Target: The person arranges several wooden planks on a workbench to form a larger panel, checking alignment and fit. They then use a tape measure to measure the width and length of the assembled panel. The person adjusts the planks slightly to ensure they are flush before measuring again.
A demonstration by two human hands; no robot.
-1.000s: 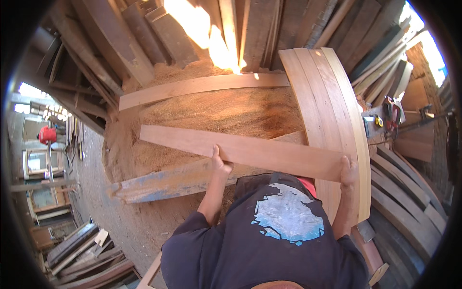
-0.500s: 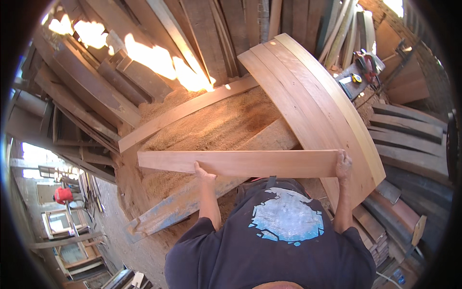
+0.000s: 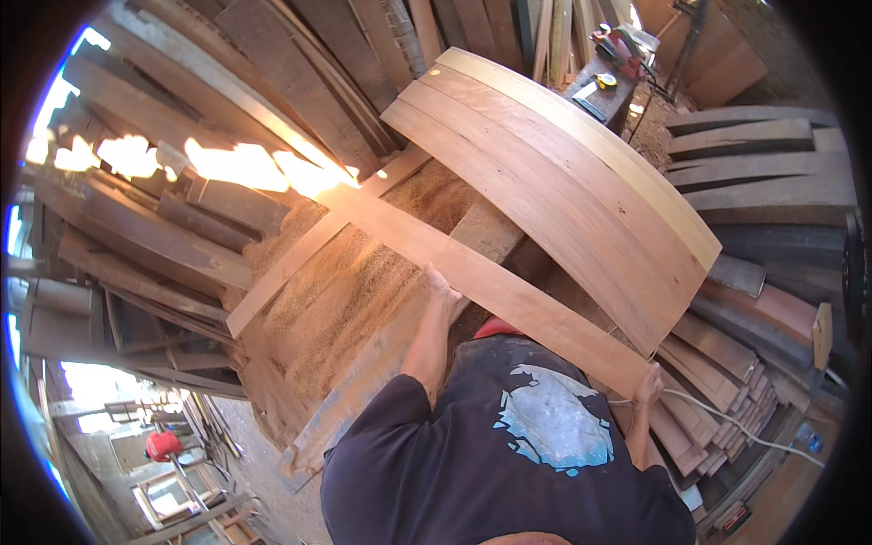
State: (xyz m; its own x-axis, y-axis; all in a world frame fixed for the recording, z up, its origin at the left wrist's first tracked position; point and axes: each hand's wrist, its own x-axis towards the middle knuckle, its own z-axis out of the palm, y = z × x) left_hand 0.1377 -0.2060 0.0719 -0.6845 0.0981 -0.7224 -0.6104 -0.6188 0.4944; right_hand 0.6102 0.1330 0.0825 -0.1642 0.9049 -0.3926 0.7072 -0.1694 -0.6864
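Note:
A long, flat wooden board [image 3: 518, 300] slants across the view, its far end up at the left in bright sunlight and its near end down at the right. My left hand [image 3: 440, 283] grips its near edge around the middle, thumb up. At the near end, my right hand [image 3: 648, 385] is closed on the board's corner. Just beyond lies a wide curved panel [image 3: 563, 182] of several strips side by side, the outermost one paler. A second narrow board [image 3: 286, 280] lies on the sawdust to the left, and the held board's far end crosses over it.
A sawdust heap [image 3: 331, 313] fills the middle, beside a worn beam [image 3: 359, 372]. Timber leans along the back and left. Curved planks [image 3: 754, 168] are stacked at the right, near a white cable [image 3: 745, 427]. A tape measure [image 3: 598, 84] and a red power tool [image 3: 619, 53] sit far right.
The held board has swung from nearly level to a steep slant: its left end went away from me, its right end nearer. Both hands kept hold. The whole view has also turned.

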